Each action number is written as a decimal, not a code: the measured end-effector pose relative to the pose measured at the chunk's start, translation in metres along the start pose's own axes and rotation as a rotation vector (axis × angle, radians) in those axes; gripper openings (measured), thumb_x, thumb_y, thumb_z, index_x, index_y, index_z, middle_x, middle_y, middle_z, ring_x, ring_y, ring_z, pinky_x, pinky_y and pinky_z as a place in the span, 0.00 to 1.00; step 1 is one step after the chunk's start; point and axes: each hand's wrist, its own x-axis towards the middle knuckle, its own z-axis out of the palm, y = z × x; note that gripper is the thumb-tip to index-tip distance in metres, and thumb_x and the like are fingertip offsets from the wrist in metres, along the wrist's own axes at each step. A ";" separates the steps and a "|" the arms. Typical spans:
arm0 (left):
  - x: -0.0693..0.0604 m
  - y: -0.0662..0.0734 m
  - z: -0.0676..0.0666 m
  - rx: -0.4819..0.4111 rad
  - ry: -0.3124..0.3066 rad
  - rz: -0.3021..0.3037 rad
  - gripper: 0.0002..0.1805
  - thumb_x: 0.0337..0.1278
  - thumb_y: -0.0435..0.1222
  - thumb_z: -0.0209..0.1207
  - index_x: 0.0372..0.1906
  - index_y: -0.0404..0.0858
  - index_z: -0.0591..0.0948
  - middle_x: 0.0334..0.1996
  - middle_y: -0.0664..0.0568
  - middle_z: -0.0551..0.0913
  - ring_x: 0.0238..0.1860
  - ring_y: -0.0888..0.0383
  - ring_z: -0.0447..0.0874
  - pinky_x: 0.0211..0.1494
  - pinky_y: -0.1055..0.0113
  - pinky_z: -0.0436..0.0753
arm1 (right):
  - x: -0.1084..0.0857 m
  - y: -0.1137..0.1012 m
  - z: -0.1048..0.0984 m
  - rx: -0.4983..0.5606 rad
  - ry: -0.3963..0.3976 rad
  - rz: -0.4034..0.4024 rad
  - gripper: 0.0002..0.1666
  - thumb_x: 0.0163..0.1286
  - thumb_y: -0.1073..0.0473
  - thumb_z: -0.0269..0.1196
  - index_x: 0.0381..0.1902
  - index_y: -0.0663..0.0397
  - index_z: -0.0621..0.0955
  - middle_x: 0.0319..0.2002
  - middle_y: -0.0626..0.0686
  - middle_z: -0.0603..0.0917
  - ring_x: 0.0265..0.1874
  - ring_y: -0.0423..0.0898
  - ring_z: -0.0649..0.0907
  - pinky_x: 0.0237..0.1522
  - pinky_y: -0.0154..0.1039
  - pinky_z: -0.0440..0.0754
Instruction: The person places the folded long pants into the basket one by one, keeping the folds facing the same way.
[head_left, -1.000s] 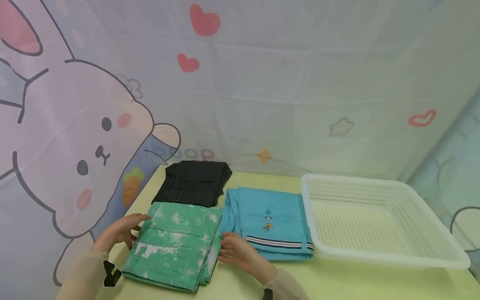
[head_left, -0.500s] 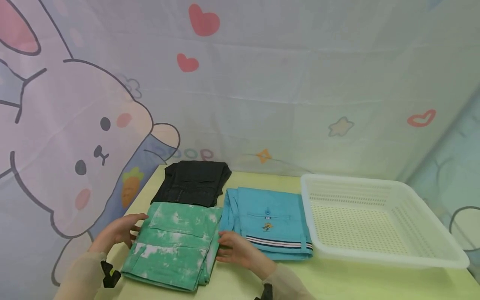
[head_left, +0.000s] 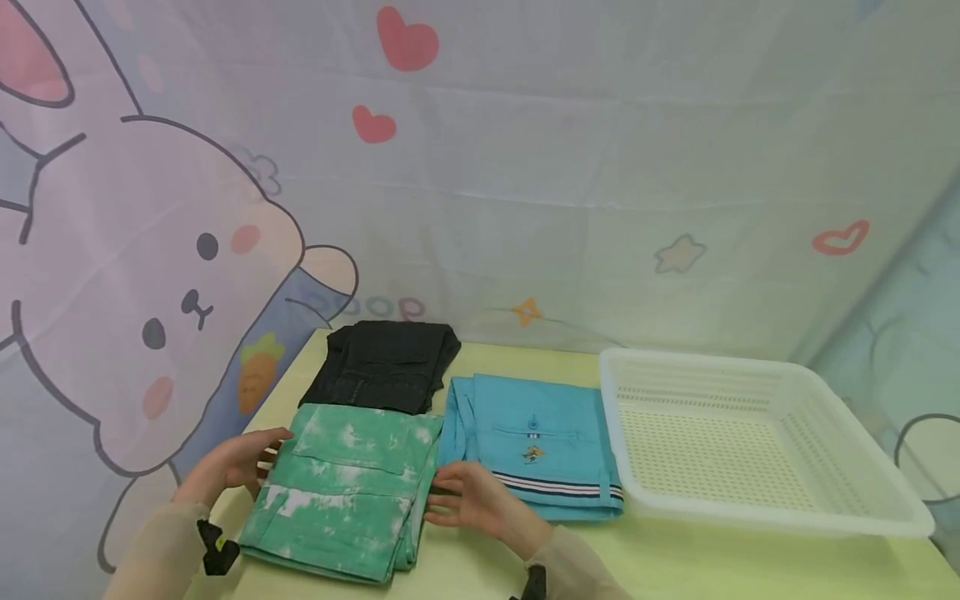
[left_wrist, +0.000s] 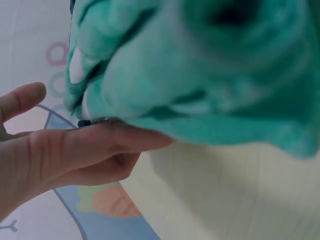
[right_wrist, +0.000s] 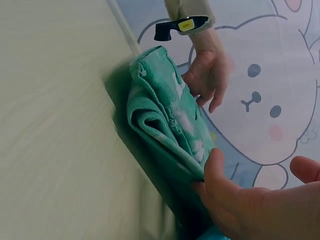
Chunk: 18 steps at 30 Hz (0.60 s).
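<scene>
Folded green pants with white patches (head_left: pixel 348 492) lie on the table at the front left in the head view, their layered folds showing in the right wrist view. At their left edge is my left hand (head_left: pixel 228 467), with fingers extended and fingertips against the cloth's side. In the left wrist view those fingers (left_wrist: pixel 100 147) reach to the fabric's lower edge, with the thumb apart. My right hand (head_left: pixel 483 504) rests at the right edge, its fingers loosely bent and touching the folds. The right thumb (right_wrist: pixel 215 165) stands beside the cloth; some right fingertips are hidden.
Folded black pants (head_left: pixel 382 367) lie behind the green ones. To the right are folded blue pants (head_left: pixel 532 433) with a striped band, then a white plastic basket (head_left: pixel 780 521). A printed curtain (head_left: pixel 525 167) hangs behind the pale yellow table (head_left: pixel 697 567).
My right hand has shifted slightly left along the green pants' edge. The left hand stays at the left side, and the whole head view has drifted slightly. The clothes keep their places.
</scene>
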 end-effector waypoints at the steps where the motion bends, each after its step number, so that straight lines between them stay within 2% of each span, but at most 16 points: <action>1: 0.000 0.001 0.000 0.000 0.001 -0.005 0.40 0.63 0.50 0.35 0.63 0.20 0.41 0.56 0.27 0.53 0.50 0.40 0.62 0.45 0.44 0.72 | 0.000 0.000 -0.001 0.010 -0.011 0.000 0.38 0.63 0.61 0.48 0.66 0.67 0.46 0.66 0.72 0.45 0.64 0.68 0.54 0.58 0.50 0.67; 5: -0.001 0.002 0.001 -0.003 0.000 -0.014 0.39 0.63 0.50 0.35 0.62 0.20 0.43 0.52 0.30 0.58 0.46 0.44 0.65 0.44 0.48 0.74 | -0.002 -0.001 -0.002 0.037 -0.066 0.011 0.38 0.64 0.61 0.46 0.66 0.69 0.45 0.67 0.71 0.43 0.65 0.66 0.52 0.60 0.49 0.65; 9: -0.002 0.000 0.000 -0.011 -0.013 -0.001 0.39 0.63 0.50 0.35 0.63 0.22 0.42 0.53 0.29 0.59 0.47 0.44 0.66 0.43 0.49 0.74 | -0.002 -0.001 -0.004 0.071 -0.114 0.029 0.40 0.64 0.61 0.45 0.67 0.71 0.42 0.68 0.70 0.41 0.66 0.65 0.49 0.61 0.48 0.64; 14: -0.003 -0.001 -0.002 -0.004 -0.067 0.012 0.38 0.64 0.51 0.34 0.64 0.24 0.42 0.56 0.29 0.58 0.50 0.42 0.66 0.44 0.46 0.73 | -0.002 -0.001 -0.005 0.114 -0.130 0.052 0.40 0.64 0.61 0.44 0.67 0.71 0.41 0.68 0.68 0.39 0.67 0.64 0.47 0.62 0.48 0.63; 18: -0.004 -0.003 -0.004 -0.010 -0.074 0.032 0.36 0.65 0.50 0.33 0.63 0.24 0.42 0.57 0.30 0.57 0.50 0.42 0.66 0.43 0.45 0.73 | -0.001 -0.002 -0.005 0.135 -0.142 0.066 0.41 0.63 0.60 0.45 0.67 0.70 0.40 0.69 0.67 0.38 0.68 0.63 0.46 0.62 0.48 0.62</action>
